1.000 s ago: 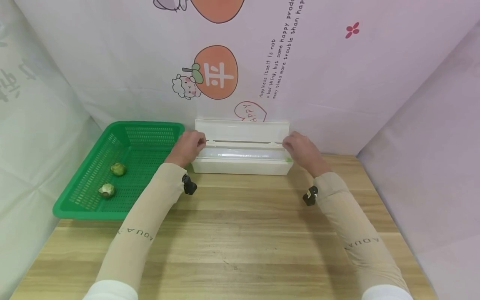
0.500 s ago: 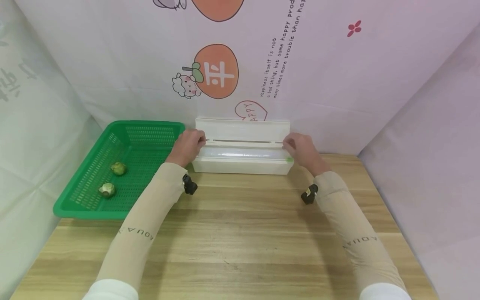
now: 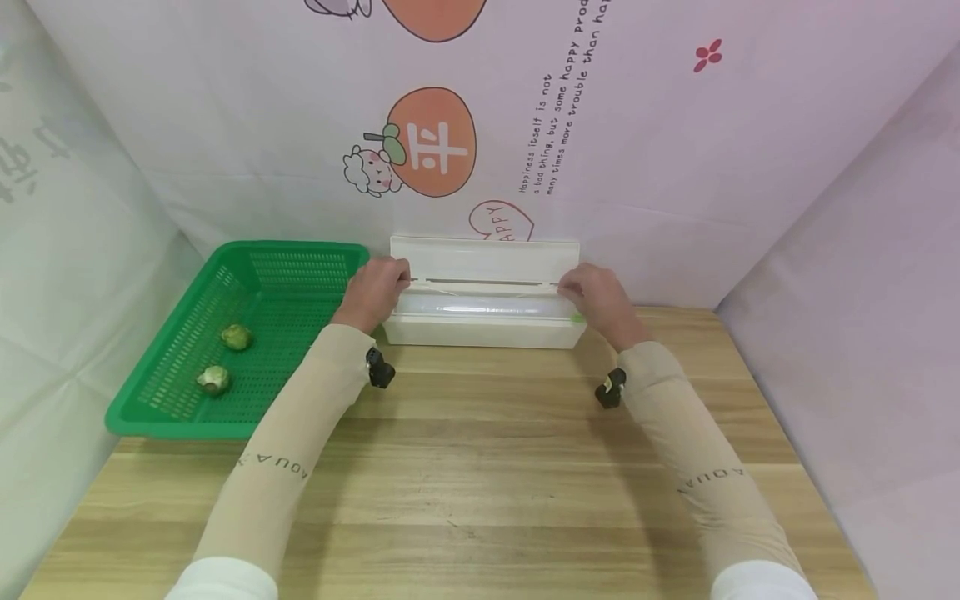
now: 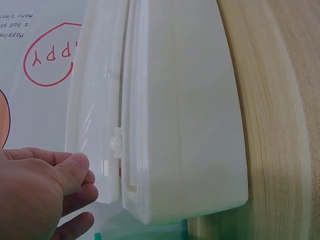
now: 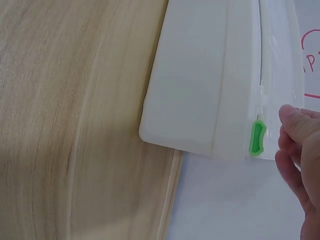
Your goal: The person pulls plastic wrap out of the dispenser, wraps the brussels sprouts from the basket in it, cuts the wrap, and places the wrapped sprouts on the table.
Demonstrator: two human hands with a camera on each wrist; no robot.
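The open box stands at the back of the bench, a roll of film inside. Near its left end the left hand pinches the film, thumb against finger; the right hand pinches it at the right end, near the green slider.

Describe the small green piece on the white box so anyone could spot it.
On the wooden table, right of the green basket, sits a long white box with lid raised. At its right end, on the front rim, is the small green piece. Its green stands out from the surrounding white.
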